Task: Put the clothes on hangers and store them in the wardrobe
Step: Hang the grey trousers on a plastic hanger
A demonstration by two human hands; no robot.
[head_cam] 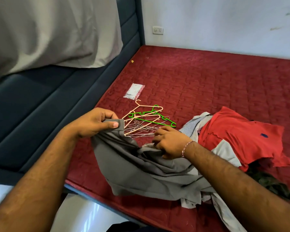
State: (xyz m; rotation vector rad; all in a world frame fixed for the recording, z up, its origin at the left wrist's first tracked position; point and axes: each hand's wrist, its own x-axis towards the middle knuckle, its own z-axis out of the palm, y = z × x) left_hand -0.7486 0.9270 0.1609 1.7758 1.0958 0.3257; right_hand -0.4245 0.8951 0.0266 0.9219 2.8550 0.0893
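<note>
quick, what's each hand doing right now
Left hand: closed, pinching an edge of the grey garment.
Right hand: closed, fingers curled into the same grey garment.

non-task items in view
red quilted mattress [207, 77] in dark blue padded bed frame [40, 101]; grey pillow [49, 30] against the frame; small clear plastic packet [134, 91] on mattress; white wall socket [157, 30] on wall.
</note>
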